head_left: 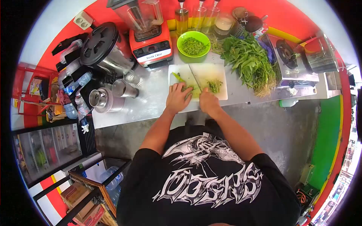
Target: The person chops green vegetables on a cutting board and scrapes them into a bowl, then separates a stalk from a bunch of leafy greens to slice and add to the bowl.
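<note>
Left hand: fingers bent beside greens, grip unclear
Right hand: clasped round knife
Greens: bright, slender, left on white board
Chopped pile: fine, green, right of knife

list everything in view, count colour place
Counter: 1, silver, upper middle
Chopping board: 1, white, on counter
Knife: 1, grey, over board
Chopped greens: uncounted, green, on board
Bowl: 1, lime green, behind board
Leafy bunch: 1, green, right of board
Stove: 1, silver, right of bunch
Blender: 1, red, left of bowl
Dark-topped bottles: 3, clear and amber, behind bowl
Lidded pot: 1, silver and black, left of blender
Plastic bottles: several, clear, far left
Cardboard boxes: several, brown, lower left
Shirt: 1, black and white, bottom centre
Left hand: 1, bare, over board
Right hand: 1, bare, gripping knife
</note>
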Motion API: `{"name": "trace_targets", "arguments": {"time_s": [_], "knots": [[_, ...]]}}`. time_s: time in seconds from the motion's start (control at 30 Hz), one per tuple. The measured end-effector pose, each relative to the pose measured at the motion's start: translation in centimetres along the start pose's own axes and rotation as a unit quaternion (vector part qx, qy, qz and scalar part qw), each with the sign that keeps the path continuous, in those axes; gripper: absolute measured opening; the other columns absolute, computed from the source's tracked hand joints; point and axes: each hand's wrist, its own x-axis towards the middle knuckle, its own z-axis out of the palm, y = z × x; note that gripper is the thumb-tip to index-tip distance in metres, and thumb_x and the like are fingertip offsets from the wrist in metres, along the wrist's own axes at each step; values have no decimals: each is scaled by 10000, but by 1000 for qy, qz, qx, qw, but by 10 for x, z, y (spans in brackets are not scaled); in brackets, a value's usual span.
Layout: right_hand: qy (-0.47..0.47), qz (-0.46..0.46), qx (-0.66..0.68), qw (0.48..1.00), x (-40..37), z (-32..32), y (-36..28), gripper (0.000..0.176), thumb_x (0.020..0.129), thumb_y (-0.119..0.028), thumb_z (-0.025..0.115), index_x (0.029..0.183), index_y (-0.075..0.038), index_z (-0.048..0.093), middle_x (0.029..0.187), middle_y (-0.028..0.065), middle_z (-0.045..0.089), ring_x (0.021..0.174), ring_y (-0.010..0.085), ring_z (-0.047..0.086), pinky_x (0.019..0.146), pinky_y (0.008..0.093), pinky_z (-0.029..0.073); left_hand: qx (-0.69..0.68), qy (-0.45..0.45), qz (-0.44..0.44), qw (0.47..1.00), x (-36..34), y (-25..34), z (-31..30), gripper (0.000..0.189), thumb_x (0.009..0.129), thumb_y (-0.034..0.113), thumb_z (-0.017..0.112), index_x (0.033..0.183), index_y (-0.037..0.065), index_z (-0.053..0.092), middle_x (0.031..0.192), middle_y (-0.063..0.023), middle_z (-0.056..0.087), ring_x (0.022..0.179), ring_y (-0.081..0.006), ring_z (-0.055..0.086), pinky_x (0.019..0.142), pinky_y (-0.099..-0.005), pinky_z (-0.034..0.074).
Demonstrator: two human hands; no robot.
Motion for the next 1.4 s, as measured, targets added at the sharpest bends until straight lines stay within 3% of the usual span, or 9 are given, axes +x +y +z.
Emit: {"name": "trace_targets", "arguments": {"time_s": [0.1,0.3,0.5,0.6,0.67,0.87,1.0,1.07,1.4], "knots": [[12,-33,-17,999,-6,13,5,302,979,-170,520,1160,69,486,1001,295,716,966,439,717,838,499,579,-3,9,11,1000,0,-1,-1,338,896,295,676,1216,195,714,1206,-93,546,1155,-304,478,996,-454,380],[6,22,-10,1000,9,20,5,340,1029,-258,498,1168,53,481,994,297,711,962,452,711,849,528,564,-2,7,15,1000,0,-2,1,332,899,294,672,1215,198,709,1208,-97,547,1152,-302,476,992,-456,381],[15,-50,-35,998,-2,17,5,344,1025,-248,513,1173,61,476,984,296,713,962,451,712,826,521,575,3,7,5,1000,0,-2,3,336,901,305,668,1215,197,716,1219,-100,548,1162,-300,473,998,-448,381],[18,-8,-26,999,-3,23,3,318,1005,-212,523,1154,67,488,967,290,714,932,453,715,791,512,584,-6,8,-1,1000,0,-2,3,335,902,310,667,1210,192,722,1222,-102,548,1170,-298,472,1004,-444,381],[25,-15,-33,999,5,15,-5,280,911,-76,561,1145,53,477,977,277,719,962,431,722,849,472,588,-11,6,4,1000,1,-3,2,336,901,311,667,1209,189,725,1223,-103,548,1175,-298,471,1007,-443,381],[25,-56,-80,995,-5,14,-8,256,939,-119,545,1126,48,493,935,277,717,897,429,729,767,501,591,-2,13,11,1000,2,-1,2,333,892,286,677,1206,182,725,1213,-103,550,1163,-301,481,981,-450,385],[43,-10,-57,997,-8,23,-6,255,907,-83,559,1119,47,501,912,261,720,889,421,734,750,501,594,-10,30,16,999,2,-2,3,314,891,253,676,1192,178,724,1205,-94,546,1160,-301,484,967,-449,388],[30,-74,-76,994,-4,9,-9,253,891,-68,571,1109,41,503,917,265,722,901,430,732,757,503,594,-6,26,16,1000,0,-2,2,310,889,243,677,1189,176,723,1203,-92,544,1161,-300,484,967,-448,389],[40,7,-39,998,-12,25,-8,246,890,-68,572,1096,45,498,911,261,721,879,430,732,754,509,592,-6,34,15,999,2,-5,6,315,874,230,693,1184,179,720,1203,-95,544,1154,-305,488,952,-448,391]]}}
